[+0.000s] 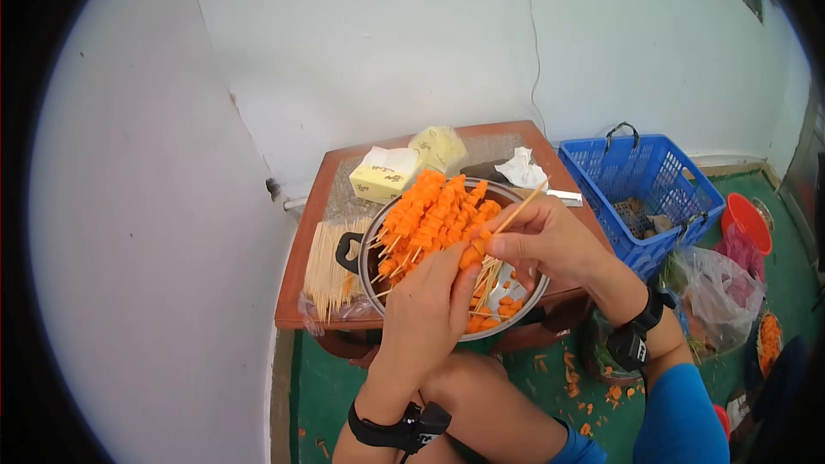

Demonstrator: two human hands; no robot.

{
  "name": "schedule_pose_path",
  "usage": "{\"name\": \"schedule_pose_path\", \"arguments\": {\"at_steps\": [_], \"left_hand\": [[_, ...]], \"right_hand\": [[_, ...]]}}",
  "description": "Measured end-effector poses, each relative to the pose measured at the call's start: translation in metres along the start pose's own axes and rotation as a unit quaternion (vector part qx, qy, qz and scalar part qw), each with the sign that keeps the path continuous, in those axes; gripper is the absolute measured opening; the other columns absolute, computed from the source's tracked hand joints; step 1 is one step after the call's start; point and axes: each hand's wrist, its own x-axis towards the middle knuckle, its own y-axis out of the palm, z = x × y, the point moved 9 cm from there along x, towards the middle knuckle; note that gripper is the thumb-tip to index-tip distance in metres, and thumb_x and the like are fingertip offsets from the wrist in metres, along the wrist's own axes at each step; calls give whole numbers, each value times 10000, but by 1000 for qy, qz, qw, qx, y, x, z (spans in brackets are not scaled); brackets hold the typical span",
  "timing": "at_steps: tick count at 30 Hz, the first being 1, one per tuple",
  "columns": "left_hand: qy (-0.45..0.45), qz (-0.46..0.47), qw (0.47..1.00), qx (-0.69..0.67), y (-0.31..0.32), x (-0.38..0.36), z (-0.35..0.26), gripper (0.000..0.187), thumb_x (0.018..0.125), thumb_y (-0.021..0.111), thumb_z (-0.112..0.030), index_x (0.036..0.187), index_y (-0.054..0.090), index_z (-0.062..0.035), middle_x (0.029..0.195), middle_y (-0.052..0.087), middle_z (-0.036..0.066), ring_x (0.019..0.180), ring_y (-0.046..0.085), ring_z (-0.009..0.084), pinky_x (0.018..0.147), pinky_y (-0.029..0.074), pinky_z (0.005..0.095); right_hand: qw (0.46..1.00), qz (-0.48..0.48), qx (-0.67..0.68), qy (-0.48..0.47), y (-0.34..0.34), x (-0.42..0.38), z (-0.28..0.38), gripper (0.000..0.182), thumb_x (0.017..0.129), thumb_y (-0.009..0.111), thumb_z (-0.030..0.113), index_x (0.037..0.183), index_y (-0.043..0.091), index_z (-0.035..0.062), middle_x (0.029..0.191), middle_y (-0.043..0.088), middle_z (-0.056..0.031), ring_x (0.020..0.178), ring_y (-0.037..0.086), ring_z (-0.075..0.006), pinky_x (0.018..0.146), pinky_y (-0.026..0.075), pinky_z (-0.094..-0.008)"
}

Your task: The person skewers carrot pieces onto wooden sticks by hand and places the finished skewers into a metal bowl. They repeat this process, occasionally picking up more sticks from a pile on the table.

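Note:
Over the front of a round metal pan [540, 296], my left hand [428, 305] is closed on orange carrot pieces [474, 251] threaded on a thin wooden skewer [521, 209]. My right hand [543, 239] is pinched round the same skewer, whose bare end points up and to the right. Many filled carrot skewers [434, 210] are heaped in the pan, beyond my hands. Loose carrot chunks [509, 306] and bare sticks lie in the pan's front right part. A bundle of bare skewers [331, 271] rests left of the pan.
A brown-edged table [296, 279] carries a yellow tissue pack [382, 176] and crumpled white paper [522, 169]. To the right stand a blue crate [640, 198], a red basin [746, 222] and plastic bags [718, 292]. Orange scraps lie on the green floor [550, 412].

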Motion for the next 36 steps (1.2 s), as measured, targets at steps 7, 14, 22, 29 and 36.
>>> {"name": "schedule_pose_path", "arguments": {"at_steps": [7,14,22,29,36], "left_hand": [[-319,-17,850,-418,8,-12,49,259,849,415,-221,976,504,-14,574,412,-14,409,354,36,349,274,153],[-314,-93,818,-473,-2,-13,44,251,835,407,-161,1010,468,8,601,453,26,424,350,42,393,285,158],[-301,-116,823,-467,-6,-15,48,273,846,382,-222,990,470,-8,583,426,25,398,331,53,367,263,156],[-353,-16,818,-453,13,-19,48,222,825,489,-174,930,507,22,558,452,-8,446,351,15,399,264,142],[-353,18,844,-404,20,-19,44,229,811,502,-161,917,534,40,547,442,-28,474,367,12,419,270,153]], "right_hand": [[961,7,-264,-85,-16,17,1,260,715,613,194,881,582,-3,671,560,-79,638,535,-126,501,457,-246],[683,170,-689,174,-19,7,-95,240,659,596,167,813,562,-14,806,583,-169,791,570,-286,655,462,-347],[681,163,-695,163,-25,14,-107,107,670,548,96,756,562,34,713,576,-130,698,566,-262,594,444,-328],[869,34,-490,-64,-31,21,-43,169,682,556,93,812,549,-15,578,532,-114,549,544,-217,547,440,-324],[987,-79,-121,-66,-41,9,0,258,785,493,55,1033,511,-12,705,540,-42,600,522,-65,496,496,-196]]}}
